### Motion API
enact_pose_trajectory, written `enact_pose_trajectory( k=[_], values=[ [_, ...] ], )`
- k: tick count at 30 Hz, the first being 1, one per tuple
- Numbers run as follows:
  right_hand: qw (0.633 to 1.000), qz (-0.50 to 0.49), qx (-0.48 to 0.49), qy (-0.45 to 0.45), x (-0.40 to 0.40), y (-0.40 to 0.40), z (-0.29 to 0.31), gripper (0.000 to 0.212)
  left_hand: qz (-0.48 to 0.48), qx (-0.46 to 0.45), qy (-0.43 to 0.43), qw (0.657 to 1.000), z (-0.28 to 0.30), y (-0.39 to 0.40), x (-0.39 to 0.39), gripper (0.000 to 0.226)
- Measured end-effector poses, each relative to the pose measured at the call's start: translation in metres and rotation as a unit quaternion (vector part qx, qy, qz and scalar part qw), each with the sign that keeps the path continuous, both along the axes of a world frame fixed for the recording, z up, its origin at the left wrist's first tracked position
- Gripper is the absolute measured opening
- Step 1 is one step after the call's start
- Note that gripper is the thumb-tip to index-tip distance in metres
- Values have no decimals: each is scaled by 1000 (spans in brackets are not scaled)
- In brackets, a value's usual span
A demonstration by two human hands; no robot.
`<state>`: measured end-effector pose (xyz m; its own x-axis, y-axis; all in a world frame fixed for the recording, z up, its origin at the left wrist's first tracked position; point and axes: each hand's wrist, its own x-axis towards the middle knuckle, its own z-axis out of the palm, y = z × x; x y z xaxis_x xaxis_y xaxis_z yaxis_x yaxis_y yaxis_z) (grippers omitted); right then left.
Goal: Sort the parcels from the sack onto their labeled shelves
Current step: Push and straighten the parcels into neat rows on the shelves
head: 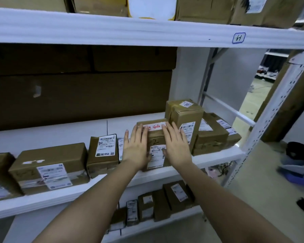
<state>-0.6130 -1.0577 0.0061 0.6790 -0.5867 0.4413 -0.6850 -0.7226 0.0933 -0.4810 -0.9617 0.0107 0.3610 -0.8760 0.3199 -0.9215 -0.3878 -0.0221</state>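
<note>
Cardboard box (155, 137) sits at the front of the middle shelf (165, 171), between the upright box (184, 118) on its right and a labelled parcel (103, 151) to its left. Left hand (136, 148) and right hand (176, 146) lie flat w/ straight fingers on its top, one each side, gripping nothing. Best move, prob.: push evenly w/ both palms so it slides straight back w/o twisting, label facing out, and doesn't nudge the upright box over.
</note>
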Motion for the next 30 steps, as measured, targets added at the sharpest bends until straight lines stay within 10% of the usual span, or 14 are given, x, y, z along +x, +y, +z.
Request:
enact_pose_trajectory(
  k=[16,30],
  values=[
    [992,64,46,99,39,-43,3,87,70,280,-14,957,-31,-6,49,103],
    [991,58,53,111,52,-59,5,87,63,283,-72,954,-42,-10,64,71]
  ],
)
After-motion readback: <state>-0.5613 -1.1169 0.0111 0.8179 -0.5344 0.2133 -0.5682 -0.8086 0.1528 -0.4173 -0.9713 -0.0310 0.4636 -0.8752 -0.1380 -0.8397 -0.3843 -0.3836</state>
